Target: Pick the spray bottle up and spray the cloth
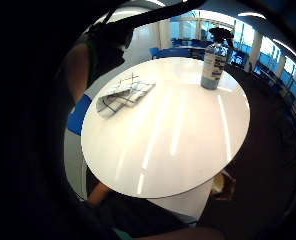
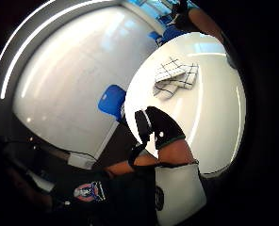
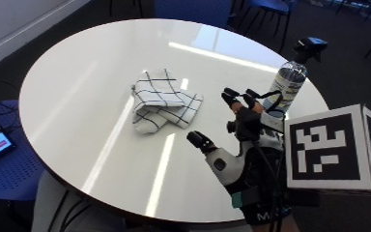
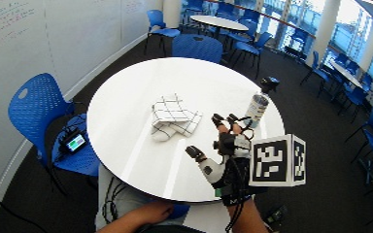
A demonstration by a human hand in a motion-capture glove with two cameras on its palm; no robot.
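Note:
A clear spray bottle (image 3: 291, 82) with a black trigger head stands upright near the right edge of the round white table (image 3: 95, 87); it also shows in the little finger side palm view, spray bottle (image 1: 214, 60). A white cloth with a dark grid pattern (image 3: 162, 101) lies crumpled near the table's middle. My gloved right hand (image 3: 240, 140) hovers above the table's near right part, fingers spread and straight, holding nothing. Its fingertips are a short way from the bottle, not touching it. The cloth (image 2: 175, 77) lies beyond the thumb (image 2: 160, 127) in the thumb side palm view.
Blue chairs (image 4: 38, 111) stand around the table, one at the left with a small device with a lit screen (image 4: 75, 141) on its seat. More tables and chairs (image 4: 219, 22) fill the room behind. A whiteboard wall (image 4: 44, 29) runs along the left.

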